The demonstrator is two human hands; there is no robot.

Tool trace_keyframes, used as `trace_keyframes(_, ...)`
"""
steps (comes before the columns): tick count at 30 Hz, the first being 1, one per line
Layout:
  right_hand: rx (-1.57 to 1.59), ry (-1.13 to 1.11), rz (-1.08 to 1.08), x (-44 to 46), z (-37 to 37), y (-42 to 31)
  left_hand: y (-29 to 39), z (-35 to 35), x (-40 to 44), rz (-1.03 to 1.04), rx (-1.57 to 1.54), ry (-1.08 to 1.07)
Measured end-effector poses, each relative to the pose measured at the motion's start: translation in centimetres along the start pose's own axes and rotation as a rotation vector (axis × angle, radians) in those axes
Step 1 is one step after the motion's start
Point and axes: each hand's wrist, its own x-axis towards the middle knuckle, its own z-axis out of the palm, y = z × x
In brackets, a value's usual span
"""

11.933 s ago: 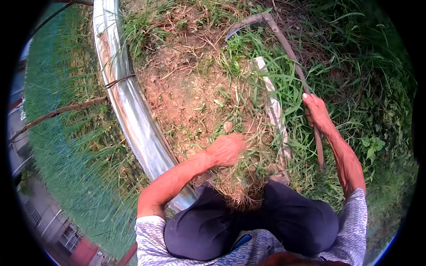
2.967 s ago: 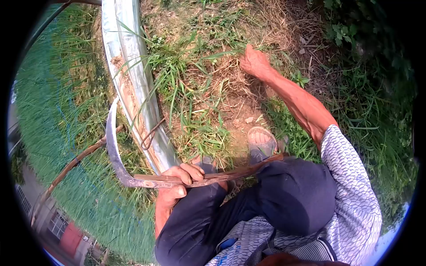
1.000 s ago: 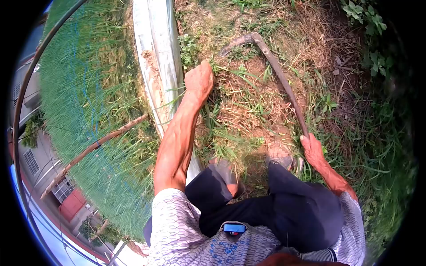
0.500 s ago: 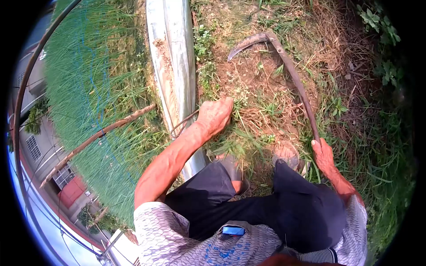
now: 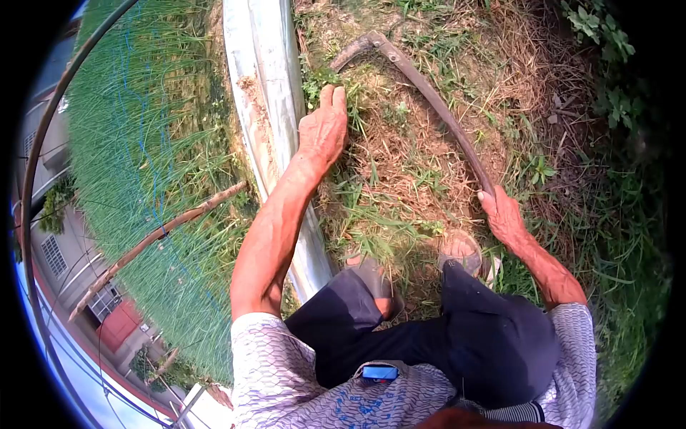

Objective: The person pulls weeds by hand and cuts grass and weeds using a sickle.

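My right hand (image 5: 504, 213) is closed round the lower end of the wooden handle of a sickle (image 5: 443, 111). The sickle's curved blade rests among weeds near the plastic sheeting, its tip at the green plants. Just below the blade, my left hand (image 5: 325, 127) reaches to a leafy weed clump (image 5: 318, 82) beside the sheeting. Two of its fingers stretch forward and the others are bent; whether they pinch any stems is hidden. Cut grass (image 5: 379, 232) lies loose on the soil between the hands and my feet.
Silvery plastic sheeting (image 5: 268, 43) runs along the left, with a wooden pole (image 5: 164, 229) and green netting (image 5: 121, 171) beyond it. My sandalled feet (image 5: 459, 250) stand on the soil. Dry straw and dense weeds (image 5: 614, 236) cover the right side. A dark curved pipe (image 5: 36, 157) crosses the far left.
My left hand has moved forward from the soil beside the sheeting, its fingers now extended. The sickle has shifted left and forward, its blade now close to the weeds by my left hand.
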Motion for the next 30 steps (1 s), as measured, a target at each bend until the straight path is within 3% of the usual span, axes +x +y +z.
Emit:
trace_keyframes(3,0.056,-0.018,0.019,1.0,0.1,-0.1,-2.5,0.7,2.0,-0.101,0.162,0.035)
trace_keyframes(7,0.149,0.125,-0.041,4.0,0.3,-2.5,-4.5,0.7,2.7,-0.128,0.238,0.049)
trace_keyframes(13,0.063,0.108,-0.077,3.9,1.7,-2.4,-8.3,-1.0,2.1,-0.068,0.398,-0.184)
trace_keyframes(15,0.079,0.121,-0.124,4.2,1.9,-2.8,-9.0,-0.3,1.2,-0.035,0.349,-0.139)
trace_keyframes(17,0.135,0.076,-0.083,4.7,1.1,-4.6,-10.2,1.2,0.6,0.246,0.222,0.162)
trace_keyframes(23,0.008,-0.066,0.025,0.2,0.1,0.2,-9.8,-0.4,-1.3,0.222,0.105,-0.092)
trace_keyframes(25,0.011,-0.049,-0.010,-1.4,-0.2,2.5,-7.4,-0.8,-3.3,0.337,0.083,-0.140)
trace_keyframes(27,0.017,-0.075,0.000,-1.2,-0.7,2.3,-3.6,-1.5,-4.9,0.404,0.167,-0.391)
trace_keyframes(30,0.064,-0.107,0.006,-0.2,-0.4,0.8,-0.5,-1.4,-7.3,0.385,0.080,-0.394)
